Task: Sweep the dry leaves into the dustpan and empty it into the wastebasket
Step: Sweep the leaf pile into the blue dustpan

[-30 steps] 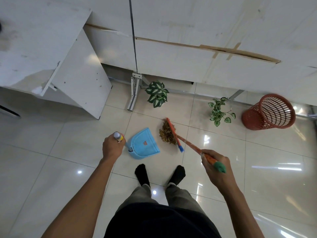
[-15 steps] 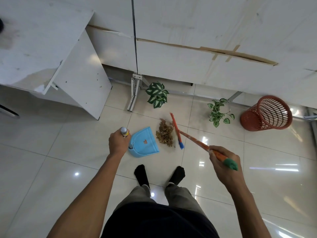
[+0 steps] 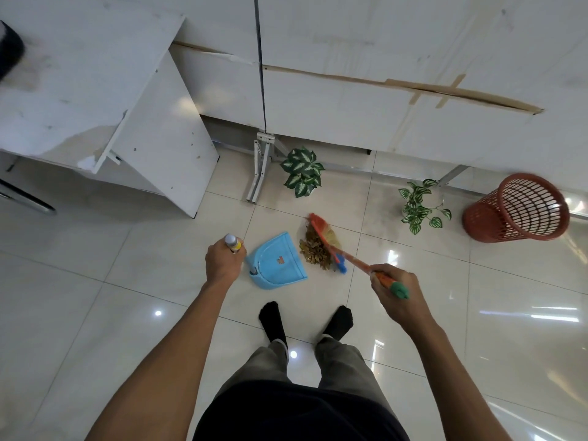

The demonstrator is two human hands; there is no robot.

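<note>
A blue dustpan (image 3: pixel 276 261) lies on the tiled floor just ahead of my feet, its mouth facing right. My left hand (image 3: pixel 222 262) grips the top of its upright handle. A pile of dry brown leaves (image 3: pixel 313 251) lies right beside the pan's mouth. My right hand (image 3: pixel 393 286) grips the orange broom (image 3: pixel 327 238) by its green-tipped handle, and the broom head rests on the far right side of the leaves. A red mesh wastebasket (image 3: pixel 521 208) stands tilted at the right, by the wall.
Two small green plants (image 3: pixel 302 171) (image 3: pixel 420 208) stand on the floor near the white wall panels. A white desk (image 3: pixel 95 100) fills the upper left, with a metal bracket (image 3: pixel 262 167) beside it. My socked feet (image 3: pixel 305 323) are just behind the dustpan.
The broom head has swung back against the leaf pile, pushing the leaves closer to the dustpan's mouth. My left hand and the dustpan have hardly moved.
</note>
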